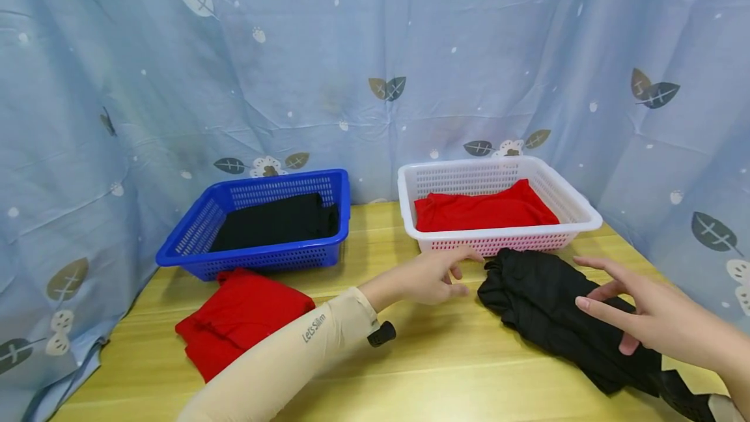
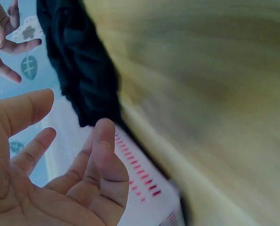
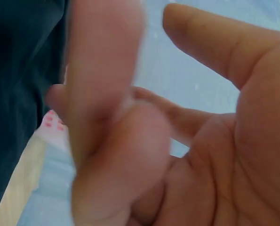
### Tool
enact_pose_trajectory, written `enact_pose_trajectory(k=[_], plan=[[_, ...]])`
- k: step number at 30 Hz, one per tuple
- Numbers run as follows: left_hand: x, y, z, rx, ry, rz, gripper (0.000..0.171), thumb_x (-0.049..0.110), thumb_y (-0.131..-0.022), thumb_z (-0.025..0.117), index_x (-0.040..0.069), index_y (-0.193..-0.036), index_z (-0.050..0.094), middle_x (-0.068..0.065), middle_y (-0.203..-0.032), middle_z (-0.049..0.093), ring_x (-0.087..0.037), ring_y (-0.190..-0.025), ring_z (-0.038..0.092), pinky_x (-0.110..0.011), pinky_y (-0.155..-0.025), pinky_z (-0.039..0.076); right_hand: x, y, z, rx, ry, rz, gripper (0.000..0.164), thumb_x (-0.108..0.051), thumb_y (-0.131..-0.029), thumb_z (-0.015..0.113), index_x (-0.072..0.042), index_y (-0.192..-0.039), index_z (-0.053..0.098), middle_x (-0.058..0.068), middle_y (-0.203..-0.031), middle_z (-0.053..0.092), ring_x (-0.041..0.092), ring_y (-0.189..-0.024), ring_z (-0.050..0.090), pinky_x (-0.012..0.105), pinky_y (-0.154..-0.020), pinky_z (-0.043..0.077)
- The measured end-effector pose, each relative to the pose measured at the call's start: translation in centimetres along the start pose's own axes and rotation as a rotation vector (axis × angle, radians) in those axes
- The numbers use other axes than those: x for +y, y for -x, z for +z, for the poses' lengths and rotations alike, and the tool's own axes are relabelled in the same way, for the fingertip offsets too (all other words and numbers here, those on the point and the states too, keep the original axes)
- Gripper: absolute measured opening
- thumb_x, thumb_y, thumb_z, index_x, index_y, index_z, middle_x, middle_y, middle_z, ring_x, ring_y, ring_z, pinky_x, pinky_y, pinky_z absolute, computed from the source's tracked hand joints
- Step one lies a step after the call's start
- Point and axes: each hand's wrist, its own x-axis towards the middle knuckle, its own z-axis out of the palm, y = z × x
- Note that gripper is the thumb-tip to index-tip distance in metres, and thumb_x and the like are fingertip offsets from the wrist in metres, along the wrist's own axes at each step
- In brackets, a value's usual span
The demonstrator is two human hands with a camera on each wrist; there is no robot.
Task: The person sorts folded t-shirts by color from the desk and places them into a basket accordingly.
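Observation:
A crumpled black garment (image 1: 556, 305) lies on the table at the right, in front of the white basket. Just left of its gathered end is my left hand (image 1: 433, 275), fingers loosely bent and holding nothing. My right hand (image 1: 650, 311) hovers over the garment's right side with fingers spread and nothing in them. In the left wrist view the black cloth (image 2: 83, 61) lies beyond the left fingertips, apart from them as far as I can tell. The right wrist view has dark cloth (image 3: 22, 84) beside the blurred right fingers.
The white basket (image 1: 504, 236) holds a red garment (image 1: 486, 210). At the left, a blue basket (image 1: 252, 257) contains folded black cloth (image 1: 272, 221). A folded red garment (image 1: 246, 318) lies before it on the wooden table (image 1: 410, 370). A blue leaf-patterned curtain (image 1: 328, 51) hangs behind.

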Motion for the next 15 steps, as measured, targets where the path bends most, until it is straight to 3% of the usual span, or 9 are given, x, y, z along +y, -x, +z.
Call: enact_pose_trajectory(k=[4, 8, 11, 13, 15], plan=[[-0.1, -0.8, 0.9, -0.001, -0.03, 0.004, 0.056, 0.019, -0.103, 0.073, 0.018, -0.154, 0.052, -0.01, -0.135, 0.067, -0.006, -0.094, 0.069, -0.021, -0.094, 0.053, 1.6, 0.2, 0.2, -0.04, 0.003, 0.066, 0.085, -0.052, -0.11, 0.057, -0.007, -0.169, 0.017, 0.011, -0.117, 0.073, 0.021, -0.06, 0.069, 0.036, -0.069, 0.054], [-0.4, -1.6, 1.6, -0.012, -0.066, -0.007, 0.057, 0.019, -0.103, 0.073, 0.02, -0.154, 0.05, -0.005, -0.105, 0.066, -0.004, -0.078, 0.056, -0.018, -0.08, 0.046, 2.6, 0.5, 0.5, -0.051, 0.012, 0.106, 0.085, -0.054, -0.11, 0.055, -0.002, -0.168, 0.019, 0.005, -0.098, 0.067, 0.022, -0.058, 0.068, 0.032, -0.066, 0.052], [-0.6, -2.3, 2.2, -0.032, -0.08, -0.013, 0.058, 0.02, -0.103, 0.072, 0.021, -0.156, 0.049, -0.002, -0.084, 0.053, -0.006, -0.068, 0.044, -0.02, -0.071, 0.039, 3.0, 0.6, 0.6, -0.045, 0.039, 0.135, 0.086, -0.056, -0.11, 0.054, 0.001, -0.165, 0.021, 0.004, -0.083, 0.061, 0.022, -0.056, 0.066, 0.033, -0.064, 0.051], [-0.7, -2.6, 2.4, -0.036, -0.084, -0.019, 0.059, 0.02, -0.103, 0.072, 0.022, -0.156, 0.048, -0.001, -0.085, 0.054, -0.007, -0.072, 0.046, -0.02, -0.073, 0.04, 3.3, 0.7, 0.6, -0.033, 0.074, 0.162, 0.088, -0.058, -0.109, 0.054, 0.003, -0.163, 0.023, 0.004, -0.074, 0.059, 0.021, -0.055, 0.066, 0.035, -0.063, 0.052], [-0.7, -2.9, 2.6, -0.038, -0.08, -0.024, 0.059, 0.021, -0.103, 0.072, 0.023, -0.157, 0.048, -0.001, -0.097, 0.061, -0.007, -0.082, 0.052, -0.02, -0.079, 0.045, 3.5, 0.7, 0.6, -0.016, 0.11, 0.185, 0.09, -0.061, -0.108, 0.055, 0.006, -0.16, 0.025, 0.003, -0.067, 0.058, 0.02, -0.053, 0.065, 0.036, -0.062, 0.053]])
